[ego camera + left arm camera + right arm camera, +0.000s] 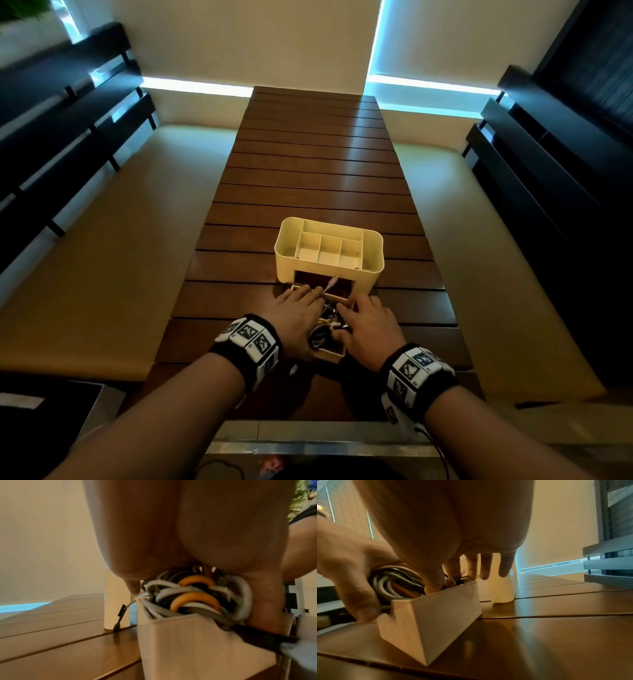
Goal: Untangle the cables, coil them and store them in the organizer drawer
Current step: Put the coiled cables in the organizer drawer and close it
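Observation:
A cream organizer (329, 253) stands on the slatted wooden table (308, 178), its drawer (331, 355) pulled out towards me. The drawer is packed with coiled grey, orange and black cables (193, 599). My left hand (301, 308) lies flat over the left side of the bundle, fingers straight, thumb (366, 609) down at the drawer's front notch. My right hand (363, 318) covers the right side, fingers (486, 566) extended and thumb (433, 580) pressing on the cables. A pinkish plug (331, 282) sticks up at the drawer's far end. A black plug (118, 625) hangs over the left wall.
Cushioned benches (102, 260) run along both sides of the table, with dark slatted backs (51, 120) behind them. The organizer's top compartments (329, 248) hold nothing I can see. A metal ledge (308, 445) runs below the table's near edge.

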### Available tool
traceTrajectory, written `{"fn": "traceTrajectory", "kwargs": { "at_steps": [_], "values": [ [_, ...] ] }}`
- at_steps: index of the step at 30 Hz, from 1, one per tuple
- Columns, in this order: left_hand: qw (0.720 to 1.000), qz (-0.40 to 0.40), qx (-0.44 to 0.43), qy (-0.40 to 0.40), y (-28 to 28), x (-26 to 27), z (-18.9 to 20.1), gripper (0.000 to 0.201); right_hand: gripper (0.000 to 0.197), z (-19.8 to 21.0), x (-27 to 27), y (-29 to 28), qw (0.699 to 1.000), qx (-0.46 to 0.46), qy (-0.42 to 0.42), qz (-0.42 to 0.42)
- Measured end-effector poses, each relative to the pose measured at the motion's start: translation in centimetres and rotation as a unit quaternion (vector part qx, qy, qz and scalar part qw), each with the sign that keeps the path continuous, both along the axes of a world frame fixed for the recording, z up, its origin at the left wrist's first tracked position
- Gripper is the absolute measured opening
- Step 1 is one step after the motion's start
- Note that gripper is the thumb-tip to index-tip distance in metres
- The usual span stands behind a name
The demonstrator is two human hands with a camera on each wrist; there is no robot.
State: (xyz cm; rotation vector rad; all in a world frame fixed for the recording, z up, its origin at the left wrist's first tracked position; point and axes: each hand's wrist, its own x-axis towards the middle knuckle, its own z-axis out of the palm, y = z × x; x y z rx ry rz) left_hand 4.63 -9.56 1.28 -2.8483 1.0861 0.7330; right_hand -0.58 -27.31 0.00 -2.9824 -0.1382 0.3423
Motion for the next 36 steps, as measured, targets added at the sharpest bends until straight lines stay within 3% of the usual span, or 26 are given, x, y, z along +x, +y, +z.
{"fn": "traceTrajectory", "kwargs": {
  "at_steps": [3,6,10,16,20,22,27,33,36],
  "values": [
    [1.0,-0.009,0.006,0.003,0.0,0.3,-0.1,0.108,0.081,0.7,0.2,0.3,0.999,0.035,-0.034,0.0],
    [1.0,-0.01,-0.006,0.002,-0.1,0.4,-0.4,0.112,0.093,1.1,1.3,0.9,0.996,0.046,-0.027,0.065],
    [1.0,0.002,-0.017,0.0,0.1,0.3,-0.8,0.113,0.083,1.1,2.2,1.4,0.996,0.004,0.047,0.081],
    [0.999,0.009,-0.044,-0.018,0.2,-0.1,-1.2,0.114,0.072,0.3,0.9,1.7,0.996,-0.03,0.028,0.075],
    [0.994,0.005,-0.057,-0.096,0.5,-1.0,-1.5,0.113,0.074,0.0,0.9,1.8,0.995,-0.047,0.032,0.085],
    [0.987,-0.012,-0.083,-0.136,0.7,-2.4,-1.6,0.104,0.077,0.0,0.6,1.6,0.995,-0.042,0.025,0.086],
    [0.989,0.006,-0.081,-0.123,1.6,-5.2,-2.5,0.077,0.069,-0.5,0.6,1.8,0.999,0.023,0.011,0.048],
    [0.994,0.004,-0.047,-0.098,0.9,-2.6,-1.5,0.072,0.046,1.0,1.4,0.8,0.989,0.15,0.008,0.016],
    [0.995,-0.007,-0.016,-0.096,0.4,-1.8,-1.7,0.074,0.045,1.1,0.7,0.7,0.987,0.16,0.004,0.015]
  ]
}}
